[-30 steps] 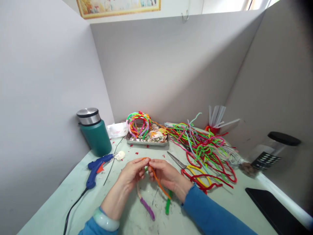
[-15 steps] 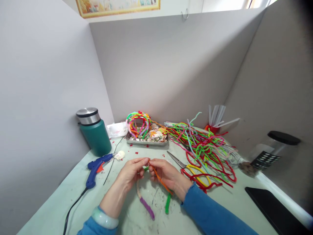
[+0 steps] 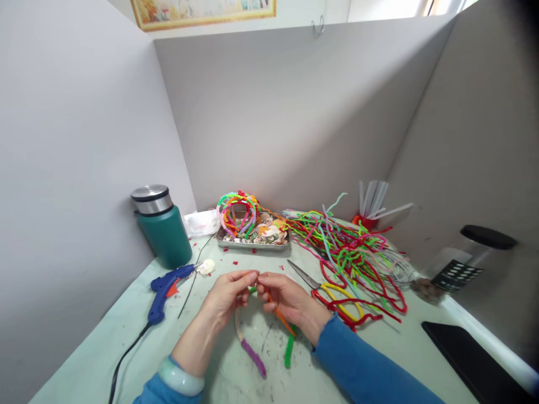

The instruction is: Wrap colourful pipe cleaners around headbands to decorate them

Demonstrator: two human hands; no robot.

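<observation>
In the middle of the head view, my left hand [image 3: 231, 290] and my right hand [image 3: 281, 297] meet with their fingertips pinched together. Between them is a curved headband [image 3: 238, 325], its ends pointing towards me. One end is wrapped in purple fuzzy wire [image 3: 253, 357], the other in green [image 3: 288, 350]. My left fingers are closed on the top of the band. An orange pipe cleaner [image 3: 281, 320] runs from my right fingertips down across the palm towards the green end. The fingers partly hide the spot where the orange pipe cleaner meets the band.
Scissors [image 3: 307, 275] with yellow handles lie right of my hands, beside a heap of pipe cleaners [image 3: 349, 247]. Behind stands a metal tray [image 3: 252, 245] with shells and colourful rings. At left are a blue glue gun [image 3: 162, 292] and green bottle [image 3: 166, 238]; a black phone-like slab [image 3: 471, 353] lies right.
The orange pipe cleaner's loose length has shifted slightly downward against my right palm, and less of it shows near the fingertips. My hands have barely moved.
</observation>
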